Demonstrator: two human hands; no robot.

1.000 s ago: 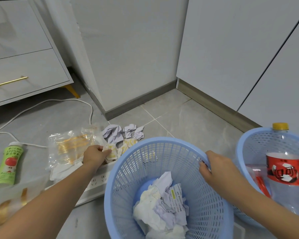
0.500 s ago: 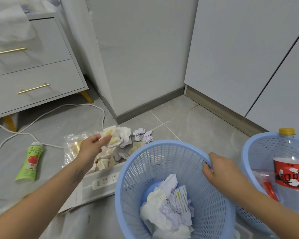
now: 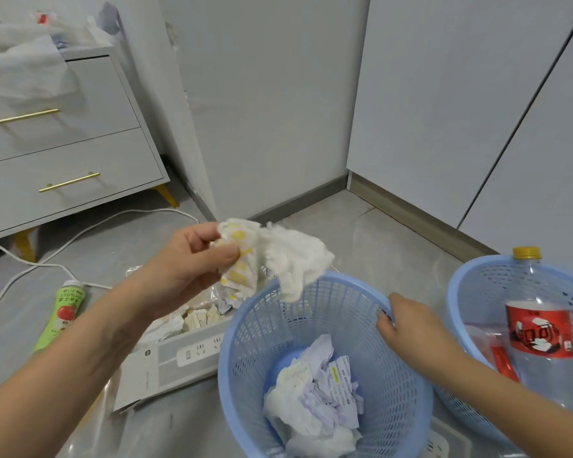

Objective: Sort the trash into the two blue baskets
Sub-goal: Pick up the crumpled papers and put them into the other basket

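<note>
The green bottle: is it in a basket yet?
No. The green bottle lies on the floor, left of the left hand, outside both baskets.

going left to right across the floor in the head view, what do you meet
green bottle → left hand holding crumpled paper → near blue basket → right hand on its rim → far blue basket → clear bottle

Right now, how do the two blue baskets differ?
The near basket holds crumpled paper and tissue; the far-right basket holds a clear plastic bottle with a red label. The right hand grips the near basket's rim; nothing touches the far-right basket. Both are blue perforated plastic, standing on the floor.
</note>
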